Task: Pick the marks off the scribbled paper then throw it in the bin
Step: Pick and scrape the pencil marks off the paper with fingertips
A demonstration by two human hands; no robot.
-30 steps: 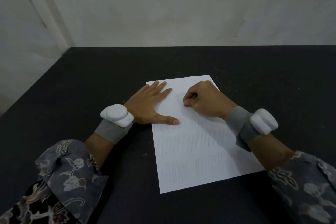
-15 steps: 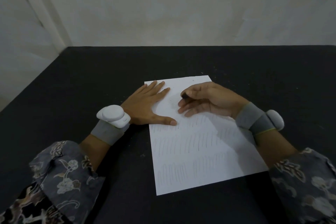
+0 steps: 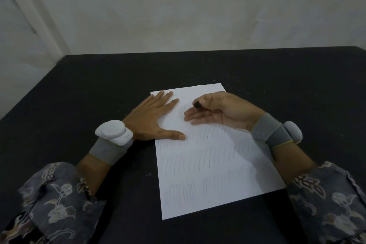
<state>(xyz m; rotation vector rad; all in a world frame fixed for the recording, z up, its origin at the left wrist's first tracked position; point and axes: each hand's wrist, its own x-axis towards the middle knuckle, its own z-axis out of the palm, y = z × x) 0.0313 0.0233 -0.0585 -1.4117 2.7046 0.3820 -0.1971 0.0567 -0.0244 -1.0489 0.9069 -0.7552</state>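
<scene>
A white sheet of paper (image 3: 210, 168) lies on the black table, covered in rows of faint pencil strokes over its middle and near part; the top part looks blank. My left hand (image 3: 156, 117) lies flat, fingers spread, pressing the paper's upper left corner. My right hand (image 3: 219, 109) hovers over the top of the sheet, turned on its side with the lower fingers stretched out. Its thumb and forefinger pinch a small dark eraser (image 3: 197, 104).
The black table (image 3: 99, 89) reaches to a pale wall at the back and a pale wall on the left. Tiny crumbs speckle the paper's top edge (image 3: 204, 89) and the table nearby. No bin is in view.
My right hand has turned from a fist pressed on the paper to a raised, side-on pose with fingers stretched, showing the dark eraser. The left hand has stayed put.
</scene>
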